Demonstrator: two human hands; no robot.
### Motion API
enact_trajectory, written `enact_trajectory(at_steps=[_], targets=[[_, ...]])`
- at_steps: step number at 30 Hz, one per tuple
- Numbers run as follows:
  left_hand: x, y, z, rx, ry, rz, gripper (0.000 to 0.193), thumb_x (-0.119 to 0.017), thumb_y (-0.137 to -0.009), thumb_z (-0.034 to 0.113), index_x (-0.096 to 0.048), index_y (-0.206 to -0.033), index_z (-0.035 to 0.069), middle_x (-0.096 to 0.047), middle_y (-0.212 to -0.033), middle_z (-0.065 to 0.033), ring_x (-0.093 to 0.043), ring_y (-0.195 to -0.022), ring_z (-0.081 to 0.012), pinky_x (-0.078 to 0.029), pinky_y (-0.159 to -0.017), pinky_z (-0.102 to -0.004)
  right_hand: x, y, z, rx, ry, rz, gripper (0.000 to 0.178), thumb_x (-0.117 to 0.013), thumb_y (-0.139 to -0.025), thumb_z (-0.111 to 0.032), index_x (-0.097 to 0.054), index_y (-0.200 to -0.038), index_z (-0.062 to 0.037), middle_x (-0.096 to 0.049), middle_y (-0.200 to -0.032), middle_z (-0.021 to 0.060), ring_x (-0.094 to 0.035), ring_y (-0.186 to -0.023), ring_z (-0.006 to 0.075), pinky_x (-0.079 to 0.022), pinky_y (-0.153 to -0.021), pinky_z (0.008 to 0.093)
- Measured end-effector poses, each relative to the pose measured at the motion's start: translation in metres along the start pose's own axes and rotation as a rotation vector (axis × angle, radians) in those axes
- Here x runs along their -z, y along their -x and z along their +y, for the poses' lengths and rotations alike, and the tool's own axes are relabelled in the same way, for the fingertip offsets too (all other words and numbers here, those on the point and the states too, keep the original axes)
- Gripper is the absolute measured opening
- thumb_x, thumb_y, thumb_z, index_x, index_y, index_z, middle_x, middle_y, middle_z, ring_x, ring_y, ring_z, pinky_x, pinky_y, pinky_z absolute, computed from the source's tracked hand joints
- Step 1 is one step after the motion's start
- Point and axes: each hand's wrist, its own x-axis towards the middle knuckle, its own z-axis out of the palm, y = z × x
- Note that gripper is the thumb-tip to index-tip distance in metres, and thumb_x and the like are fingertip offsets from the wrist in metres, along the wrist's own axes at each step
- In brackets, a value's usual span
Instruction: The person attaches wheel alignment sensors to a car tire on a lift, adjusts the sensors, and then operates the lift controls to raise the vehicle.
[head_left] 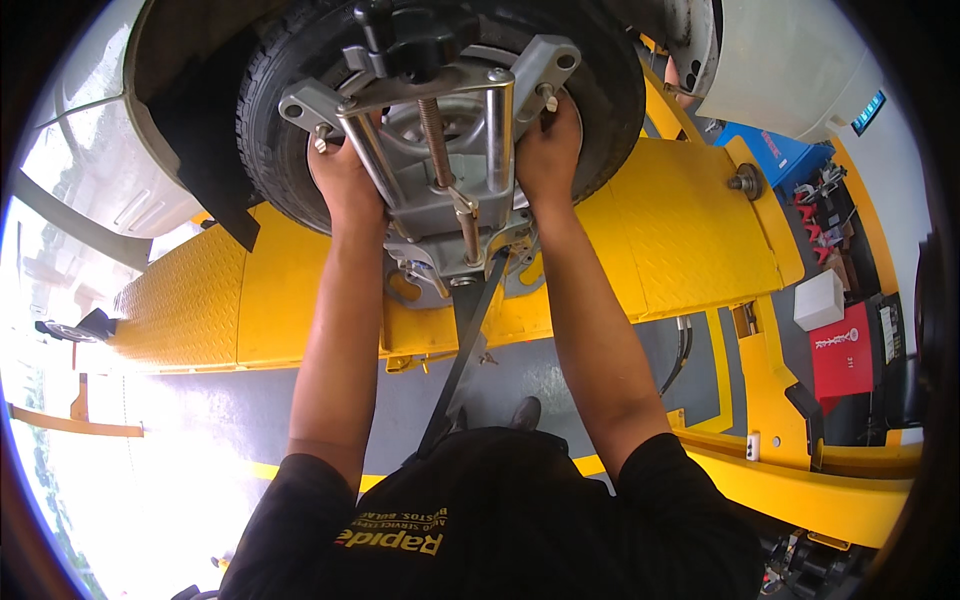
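A metal wheel clamp sits against the wheel in front of me, with two bright guide rods, a threaded spindle and a black knob at its top. Around it shows the black tyre. My left hand is closed on the clamp's left side, below its angled arm. On the other side my right hand grips the clamp beneath the right arm. Most fingers of both hands are hidden behind the clamp. A black strap runs from the clamp's lower end down toward my body.
Under the wheel stretches a yellow lift platform with a raised tread pattern. Pale car body panels flank the wheel. At the right stand a yellow lift frame, a red box, a white box and a blue case.
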Motion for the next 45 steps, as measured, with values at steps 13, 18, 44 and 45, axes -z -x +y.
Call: enact_trajectory(at_steps=[13,18,44,45], targets=[[-0.002,0.003,-0.002,-0.044,-0.003,0.011,0.026,-0.076,-0.080,0.014,-0.066,-0.098,-0.001,-0.065,-0.080,-0.0014,-0.058,-0.068,-0.0100,-0.045,-0.062,-0.0252,0.116,0.029,-0.035,-0.353,-0.125,-0.670,0.019,-0.063,-0.093,-0.012,-0.072,-0.103,0.0008,-0.062,-0.079,0.0037,-0.056,-0.067,0.0109,-0.046,-0.064,0.0257],[-0.007,0.006,0.005,-0.045,0.011,0.025,0.023,-0.076,-0.081,0.012,-0.067,-0.097,-0.002,-0.066,-0.082,-0.0027,-0.059,-0.069,-0.0096,-0.046,-0.063,-0.0248,0.112,0.066,-0.046,-0.222,0.051,-0.566,0.017,-0.066,-0.091,-0.011,-0.071,-0.104,-0.0008,-0.062,-0.081,0.0077,-0.057,-0.069,0.0131,-0.045,-0.064,0.0268],[0.081,-0.005,0.000,0.077,-0.268,-0.585,0.058,-0.073,-0.084,0.027,-0.052,-0.129,-0.003,-0.058,-0.116,-0.0111,-0.059,-0.108,-0.0212,-0.048,-0.090,-0.0364,0.021,0.033,-0.144,0.051,0.041,-0.287,0.052,-0.075,-0.086,-0.032,-0.046,-0.115,-0.0006,-0.061,-0.091,0.0120,-0.059,-0.077,0.0244,-0.048,-0.078,0.0371],[0.083,-0.009,-0.005,0.107,-0.211,-0.566,0.054,-0.071,-0.085,0.025,-0.053,-0.128,-0.003,-0.058,-0.113,-0.0092,-0.060,-0.106,-0.0219,-0.049,-0.090,-0.0372,0.021,0.035,-0.148,0.016,0.052,-0.274,0.053,-0.076,-0.085,-0.032,-0.046,-0.115,-0.0008,-0.061,-0.092,0.0116,-0.058,-0.076,0.0237,-0.047,-0.078,0.0366]])
